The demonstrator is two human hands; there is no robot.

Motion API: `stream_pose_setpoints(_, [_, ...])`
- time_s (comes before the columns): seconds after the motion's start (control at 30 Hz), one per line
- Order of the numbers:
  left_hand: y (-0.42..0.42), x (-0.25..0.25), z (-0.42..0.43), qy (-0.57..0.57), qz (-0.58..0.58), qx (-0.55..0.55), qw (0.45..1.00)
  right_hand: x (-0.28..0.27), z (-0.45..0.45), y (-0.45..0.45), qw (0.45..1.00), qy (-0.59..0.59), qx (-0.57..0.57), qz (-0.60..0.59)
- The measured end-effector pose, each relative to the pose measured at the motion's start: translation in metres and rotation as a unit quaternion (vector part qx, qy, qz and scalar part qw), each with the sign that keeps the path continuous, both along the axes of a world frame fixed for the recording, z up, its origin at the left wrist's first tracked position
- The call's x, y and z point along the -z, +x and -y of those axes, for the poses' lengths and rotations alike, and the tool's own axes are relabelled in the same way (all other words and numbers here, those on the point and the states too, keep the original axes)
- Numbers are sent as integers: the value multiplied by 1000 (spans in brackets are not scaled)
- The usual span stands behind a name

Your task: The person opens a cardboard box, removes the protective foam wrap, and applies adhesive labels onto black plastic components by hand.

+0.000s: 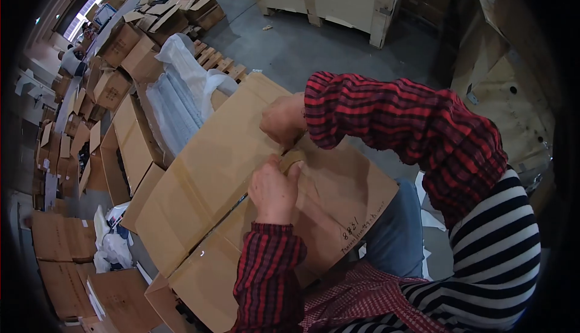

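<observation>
A large cardboard box (208, 145) lies before me with its top flaps meeting at a dark seam. Handwriting marks the flap nearest my knee. My left hand (273, 191) is closed over the seam, its thumb and fingers on a tan, curved piece that looks like packing tape (292, 161). Just beyond it, my right hand (284, 120) is curled into a fist low over the box top, next to the far part of the seam. Whatever lies inside its fingers is hidden.
Open cardboard boxes (112, 88) crowd the left side. Beside mine, one holds bluish wrapped material (175, 100) under clear plastic. A wooden pallet (217, 61) lies behind it. A wooden crate (326, 0) stands at the back. Far left, a person (72, 61) is bent over.
</observation>
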State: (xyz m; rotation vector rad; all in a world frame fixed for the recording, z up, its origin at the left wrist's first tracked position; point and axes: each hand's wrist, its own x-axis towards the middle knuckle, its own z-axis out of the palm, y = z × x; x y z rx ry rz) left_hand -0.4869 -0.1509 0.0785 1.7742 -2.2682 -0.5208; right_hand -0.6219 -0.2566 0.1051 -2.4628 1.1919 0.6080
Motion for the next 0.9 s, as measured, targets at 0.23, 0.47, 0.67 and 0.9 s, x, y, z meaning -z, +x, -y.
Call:
stream_pose_setpoints(0.23, [2, -8, -4, -8, -21, 5, 1000, 20, 11, -37, 993, 70, 24, 89])
stream_pose_setpoints(0.47, [-1, -9, 25, 35, 11, 57, 998, 27, -3, -167, 984, -83, 147, -63])
stream_pose_setpoints(0.67, [-51, 22, 58, 206, 88, 26, 974, 93, -82, -120, 838, -37, 359, 410])
stream_pose_setpoints(0.9, [-52, 27, 41, 123, 27, -68, 990, 119, -18, -55, 811, -96, 432, 382])
